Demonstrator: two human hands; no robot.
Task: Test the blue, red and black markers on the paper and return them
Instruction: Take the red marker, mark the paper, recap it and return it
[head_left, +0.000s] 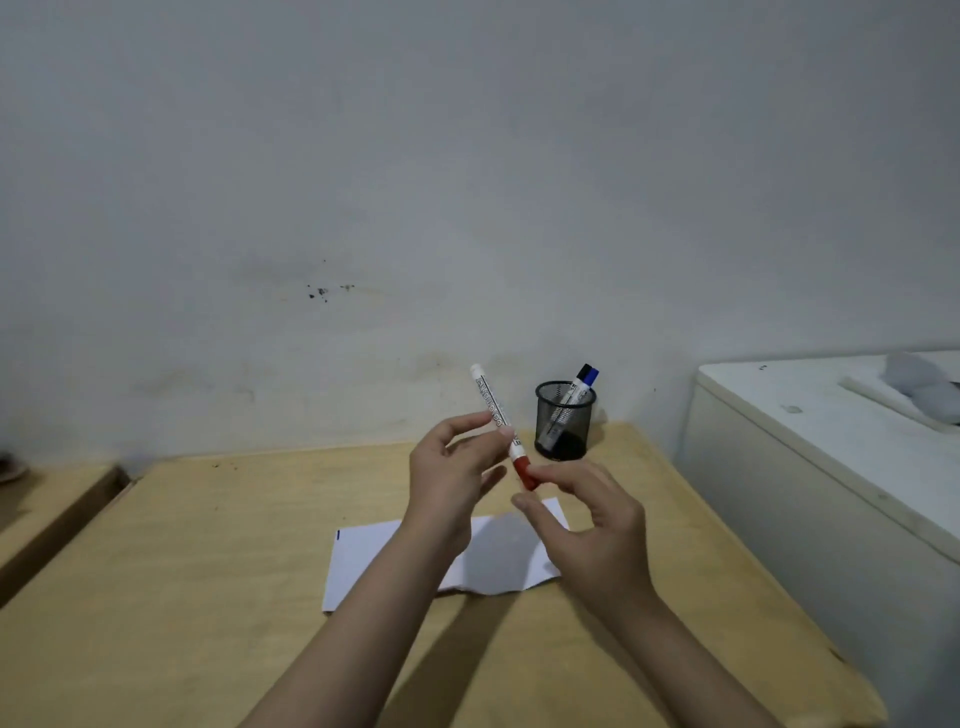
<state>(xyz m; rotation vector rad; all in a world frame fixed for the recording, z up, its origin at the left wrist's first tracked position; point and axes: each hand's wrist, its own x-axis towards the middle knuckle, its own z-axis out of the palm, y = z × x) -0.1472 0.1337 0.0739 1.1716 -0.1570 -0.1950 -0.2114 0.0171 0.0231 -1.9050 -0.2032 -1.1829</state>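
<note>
The black mesh cup (565, 422) at the desk's (208, 571) far edge holds the blue marker (586, 383) and the black marker (563, 410), tilted together. Above the paper (363, 561), the left hand (452, 478) pinches the red marker (501, 428) by its barrel while the right hand (592, 525) pinches its red cap. Both forearms hide part of the sheet.

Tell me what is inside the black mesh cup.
The black mesh cup holds two markers, one with a blue cap and one with a black cap, both leaning right. The mesh partly veils their lower ends.
</note>
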